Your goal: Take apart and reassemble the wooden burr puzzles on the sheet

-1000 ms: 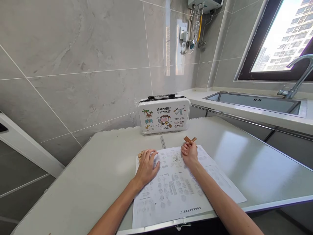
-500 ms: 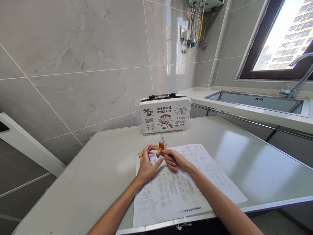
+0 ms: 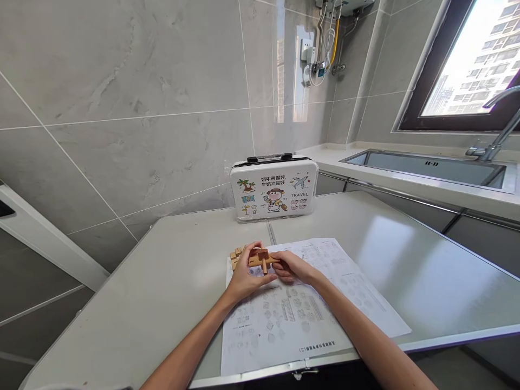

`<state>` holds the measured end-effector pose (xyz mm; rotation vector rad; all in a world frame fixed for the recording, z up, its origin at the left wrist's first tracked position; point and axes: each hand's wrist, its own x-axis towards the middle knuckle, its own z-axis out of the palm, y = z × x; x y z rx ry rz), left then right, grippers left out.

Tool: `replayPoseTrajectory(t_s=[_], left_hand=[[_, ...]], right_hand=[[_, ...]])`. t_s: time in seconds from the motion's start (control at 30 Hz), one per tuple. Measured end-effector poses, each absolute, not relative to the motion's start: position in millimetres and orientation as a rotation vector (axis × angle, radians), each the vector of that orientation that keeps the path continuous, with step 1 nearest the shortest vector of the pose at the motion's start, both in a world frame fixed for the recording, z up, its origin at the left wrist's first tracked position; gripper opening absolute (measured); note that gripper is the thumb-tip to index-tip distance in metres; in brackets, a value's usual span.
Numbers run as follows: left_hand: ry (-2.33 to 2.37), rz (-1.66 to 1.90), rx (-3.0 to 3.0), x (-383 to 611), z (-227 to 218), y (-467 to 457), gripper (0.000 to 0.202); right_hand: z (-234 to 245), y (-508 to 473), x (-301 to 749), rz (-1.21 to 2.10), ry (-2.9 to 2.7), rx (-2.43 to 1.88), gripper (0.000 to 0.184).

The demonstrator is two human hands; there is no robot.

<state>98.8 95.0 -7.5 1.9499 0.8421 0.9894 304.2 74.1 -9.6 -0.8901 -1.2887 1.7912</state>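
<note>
Both my hands meet over the top of a printed instruction sheet (image 3: pixel 300 314) lying on a grey table (image 3: pixel 162 292). Between them is a small wooden puzzle piece assembly (image 3: pixel 263 258), cross-shaped, held just above the paper. My left hand (image 3: pixel 246 273) pinches its left side with curled fingers. My right hand (image 3: pixel 291 266) grips its right end. More loose wooden pieces (image 3: pixel 234 254) lie on the table just beyond my left fingers.
A white cartoon-printed carry case (image 3: pixel 273 189) stands at the back of the table against the tiled wall. To the right is a counter with a steel sink (image 3: pixel 426 167) and tap (image 3: pixel 498 138) under a window.
My right hand brought the wooden cross from the sheet's upper right to the left hand. My left hand lifted off the paper, took hold of it, and both lowered it slightly.
</note>
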Motion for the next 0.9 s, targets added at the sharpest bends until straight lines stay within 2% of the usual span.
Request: replayPoseTrajectory(t_s=[0.1,0.4,0.9], left_hand=[[0.888,1.005,2.06,99.9,-9.0,95.1,0.09],[1.005,0.936,2.144,101.8,-19.0,97.1,0.089],[1.025,0.889,2.202,102.3,-16.0,95.6,0.083]], right_hand=[[-13.7,76.5,303.3,1.686,-1.285,-0.921,0.04],[-17.1,77.8,305.9,1.367,-1.435,-1.075,0.052],[-19.5,75.3,303.3,1.343,-1.435,-1.073,0.05]])
